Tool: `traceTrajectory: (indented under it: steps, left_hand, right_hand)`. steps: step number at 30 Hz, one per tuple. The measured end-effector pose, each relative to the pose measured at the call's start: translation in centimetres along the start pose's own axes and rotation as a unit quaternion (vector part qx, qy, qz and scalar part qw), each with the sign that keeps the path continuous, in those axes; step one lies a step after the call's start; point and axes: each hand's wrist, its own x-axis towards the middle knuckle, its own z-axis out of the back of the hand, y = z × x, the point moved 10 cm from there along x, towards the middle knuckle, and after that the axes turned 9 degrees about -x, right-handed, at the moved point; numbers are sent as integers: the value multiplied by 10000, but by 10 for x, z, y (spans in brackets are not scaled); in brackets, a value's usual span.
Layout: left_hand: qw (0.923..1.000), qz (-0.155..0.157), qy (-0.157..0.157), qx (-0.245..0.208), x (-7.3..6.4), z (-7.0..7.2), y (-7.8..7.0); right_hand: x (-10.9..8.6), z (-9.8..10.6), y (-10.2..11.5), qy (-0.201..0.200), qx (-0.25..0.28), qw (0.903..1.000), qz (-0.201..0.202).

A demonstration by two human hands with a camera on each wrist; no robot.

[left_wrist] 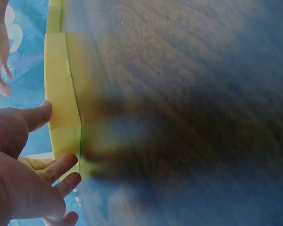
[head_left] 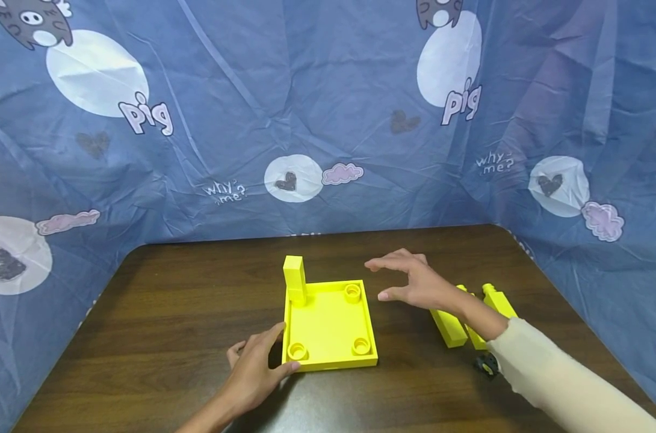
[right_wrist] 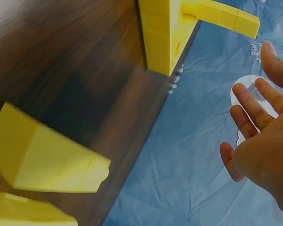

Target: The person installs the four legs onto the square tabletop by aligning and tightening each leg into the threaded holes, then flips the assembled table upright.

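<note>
A yellow square base point(head_left: 330, 325) with a raised rim lies on the table. One yellow leg point(head_left: 294, 276) stands upright in its far left corner, and round sockets sit at the other three. My left hand point(head_left: 254, 367) holds the near left corner, thumb on the front rim and fingers along the left side. In the left wrist view the thumb and fingertips touch the base wall point(left_wrist: 61, 89). To the right of the base hovers my right hand point(head_left: 411, 279), fingers spread and holding nothing. Loose yellow legs point(head_left: 449, 328) lie partly hidden beneath the right forearm.
The brown wooden table point(head_left: 171, 325) has rounded far corners. A small black object point(head_left: 486, 364) lies by the right sleeve, its kind unclear. Blue printed cloth point(head_left: 225, 120) hangs behind the table and at its sides.
</note>
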Motion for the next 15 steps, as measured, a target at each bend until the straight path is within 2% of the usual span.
traceTrajectory:
  steps: [15]
  left_hand:
    - [10000,-31,12,-19,0,-1,-1]
  right_hand:
    - [-22,7,-16,135,-286,9993,-183]
